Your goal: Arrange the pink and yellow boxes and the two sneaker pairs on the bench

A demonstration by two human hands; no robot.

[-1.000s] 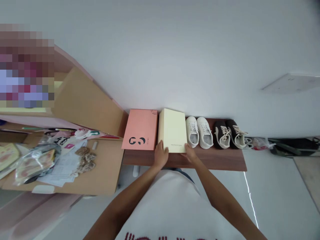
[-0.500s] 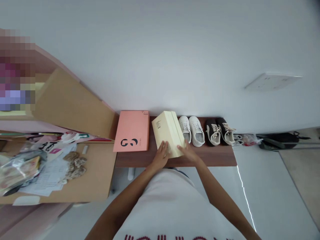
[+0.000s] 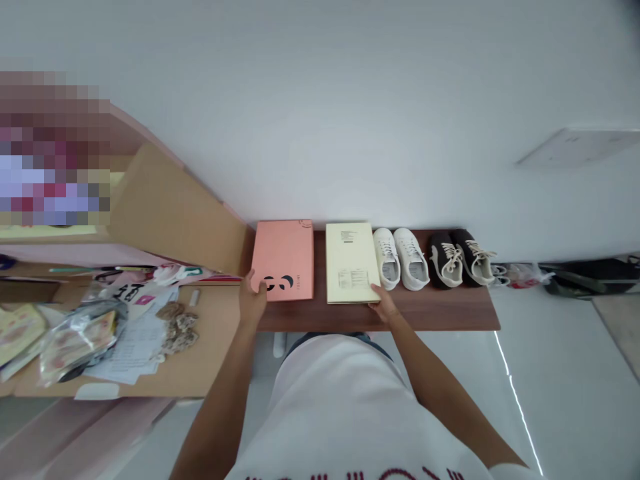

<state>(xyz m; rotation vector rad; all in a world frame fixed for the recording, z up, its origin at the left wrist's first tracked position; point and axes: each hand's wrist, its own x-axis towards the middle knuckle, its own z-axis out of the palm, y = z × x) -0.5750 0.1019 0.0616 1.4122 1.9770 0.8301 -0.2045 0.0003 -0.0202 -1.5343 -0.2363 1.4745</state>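
A pink shoebox [image 3: 285,250] with black lettering lies on a dark wooden bench. My left hand [image 3: 253,300] is at its front left corner, thumb on the lid and fingers along the side. To its right a cream shoebox [image 3: 351,257] lies flat, printed text facing up. My right hand [image 3: 384,305] grips the cream box's front right corner, thumb on top and fingers partly hidden under the edge. A pair of white sneakers [image 3: 413,263] stands just right of the cream box. Farther right are dark sneakers [image 3: 445,260] with pale laces.
The bench [image 3: 430,310] runs along a pale wall. On the left, a desk [image 3: 215,347] holds papers, a clear plastic bag [image 3: 83,340] and patterned scrunchies [image 3: 180,330]. Beyond the bench's right end, a black bag [image 3: 590,279] lies on the floor.
The cream box, tilted between both hands before, now lies flat on the bench. My left hand has moved left from it to the pink box. My right hand stays on the cream box.
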